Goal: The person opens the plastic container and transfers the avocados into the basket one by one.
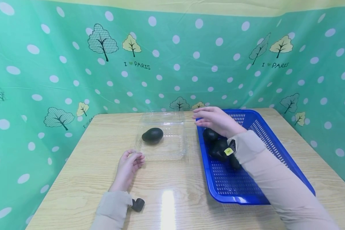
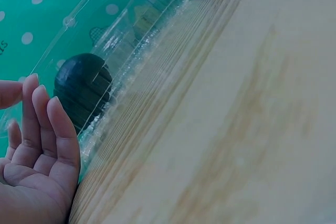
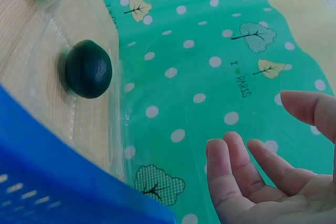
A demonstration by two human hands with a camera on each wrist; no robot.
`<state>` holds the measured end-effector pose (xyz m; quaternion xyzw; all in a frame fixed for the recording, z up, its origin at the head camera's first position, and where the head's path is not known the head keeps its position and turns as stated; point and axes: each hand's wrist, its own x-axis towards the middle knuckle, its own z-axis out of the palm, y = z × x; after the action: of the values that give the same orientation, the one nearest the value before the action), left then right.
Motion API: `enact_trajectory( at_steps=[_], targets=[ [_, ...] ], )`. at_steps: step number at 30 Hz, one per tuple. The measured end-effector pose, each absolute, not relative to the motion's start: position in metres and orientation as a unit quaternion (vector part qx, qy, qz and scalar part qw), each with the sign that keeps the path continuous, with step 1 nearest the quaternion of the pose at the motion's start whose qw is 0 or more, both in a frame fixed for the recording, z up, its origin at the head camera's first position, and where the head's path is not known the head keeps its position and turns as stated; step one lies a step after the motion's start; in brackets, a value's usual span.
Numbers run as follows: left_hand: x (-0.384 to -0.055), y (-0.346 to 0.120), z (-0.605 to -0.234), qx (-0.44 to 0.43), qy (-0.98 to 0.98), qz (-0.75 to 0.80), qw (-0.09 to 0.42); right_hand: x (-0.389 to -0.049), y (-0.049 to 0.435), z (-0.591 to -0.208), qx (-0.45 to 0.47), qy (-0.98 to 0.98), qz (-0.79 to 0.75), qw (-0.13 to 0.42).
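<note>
A clear plastic container (image 1: 172,156) lies with its lid folded back, and one dark avocado (image 1: 152,135) sits in its left part. At the container's near left corner, my left hand (image 1: 129,166) pinches the rim between thumb and fingertips; the other fingers lie loosely bent. My right hand (image 1: 217,119) hovers over the far left edge of a blue basket (image 1: 208,179), palm turned toward the container. Its fingers are spread from the thumb, with nothing between them in the right wrist view. Under that wrist, several dark avocados (image 1: 218,148) lie in the basket, partly hidden by the arm.
The wooden table (image 1: 83,179) carries both containers, the basket on the right side. A green dotted curtain (image 1: 161,64) hangs behind the table and along both sides. A small black device (image 1: 138,204) is at the left cuff.
</note>
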<state>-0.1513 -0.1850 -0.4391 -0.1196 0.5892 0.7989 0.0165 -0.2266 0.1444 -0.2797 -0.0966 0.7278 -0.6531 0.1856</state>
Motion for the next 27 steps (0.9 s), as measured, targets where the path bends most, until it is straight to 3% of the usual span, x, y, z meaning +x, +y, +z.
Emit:
enact_trajectory(
  at_steps=[27],
  targets=[
    [-0.153,-0.184,-0.440,-0.123,0.599,0.791,0.012,-0.239,0.086,-0.287,-0.113,0.696,-0.672,0.225]
  ],
)
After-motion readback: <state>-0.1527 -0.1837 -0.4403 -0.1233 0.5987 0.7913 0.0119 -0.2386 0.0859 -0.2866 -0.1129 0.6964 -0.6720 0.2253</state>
